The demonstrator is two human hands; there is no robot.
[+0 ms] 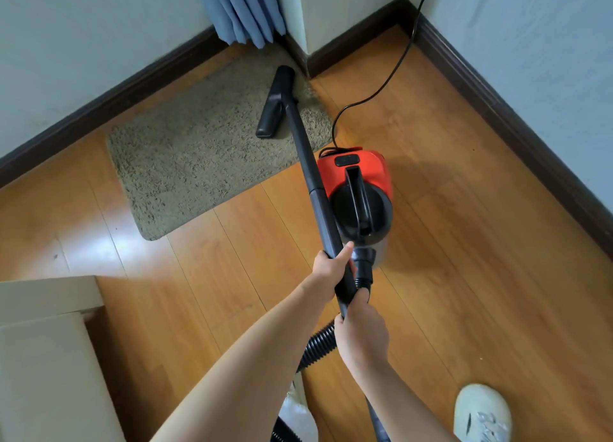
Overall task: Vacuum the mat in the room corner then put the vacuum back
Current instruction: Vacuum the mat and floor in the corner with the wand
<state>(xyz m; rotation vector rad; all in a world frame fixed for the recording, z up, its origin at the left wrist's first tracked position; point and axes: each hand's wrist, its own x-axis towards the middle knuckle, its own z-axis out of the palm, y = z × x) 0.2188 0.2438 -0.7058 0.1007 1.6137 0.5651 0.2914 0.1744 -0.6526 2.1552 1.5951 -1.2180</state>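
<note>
Head view: no legible writing is seen on the red vacuum [356, 189]. Its black wand [310, 173] is gripped by left hand [331, 266] and right hand [360, 329]; the nozzle [275, 101] rests on the mat [185, 163] at eleven o'clock.

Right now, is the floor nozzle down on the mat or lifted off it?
Down on it, as far as the view shows: the floor nozzle lies on the mat near its far corner. Both hands grip the wand.
</note>
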